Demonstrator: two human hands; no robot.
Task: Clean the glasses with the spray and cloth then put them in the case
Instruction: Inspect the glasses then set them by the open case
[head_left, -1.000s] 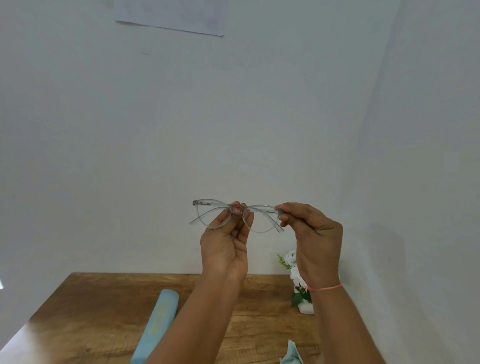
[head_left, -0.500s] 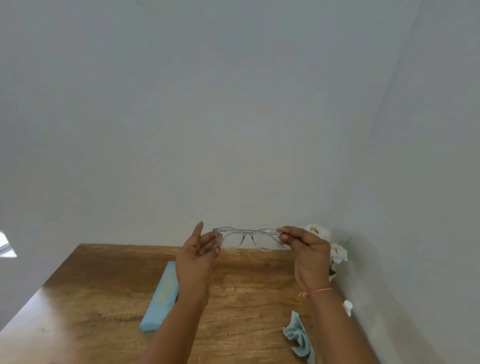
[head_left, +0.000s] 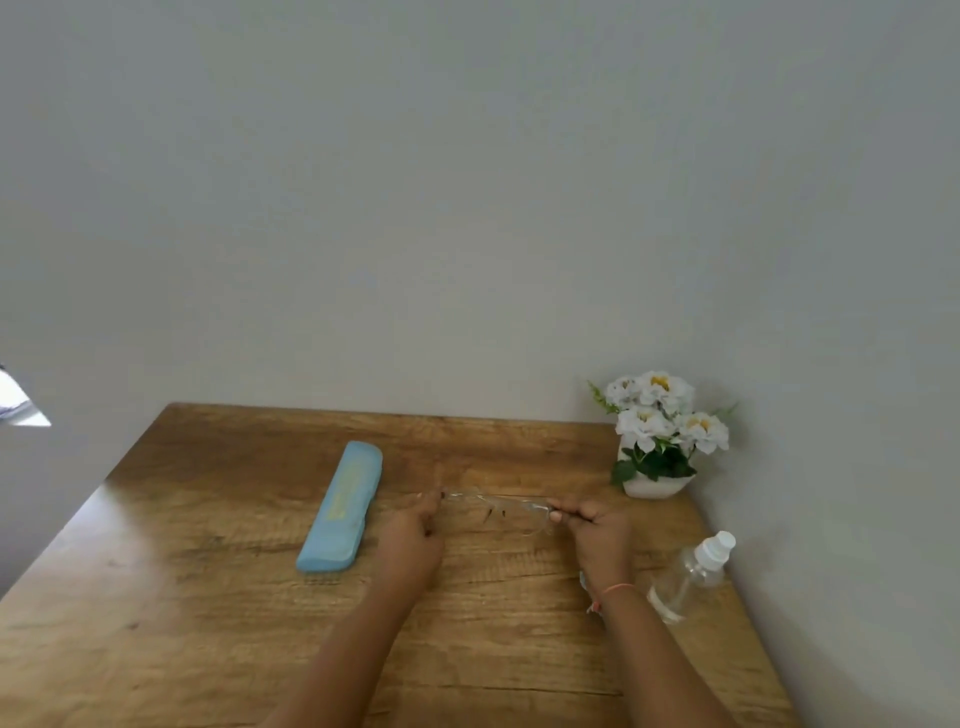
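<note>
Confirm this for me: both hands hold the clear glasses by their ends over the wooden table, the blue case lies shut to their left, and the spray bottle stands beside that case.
Not quite. The spray bottle is not by the case; it is at the table's right edge, near the right hand. The head view shows it. The rest holds: left hand and right hand hold the glasses.

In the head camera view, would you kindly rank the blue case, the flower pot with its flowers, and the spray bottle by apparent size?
1. blue case, longest.
2. flower pot with its flowers, close behind in area; unsure.
3. spray bottle, smallest, though nearest the camera.
</note>
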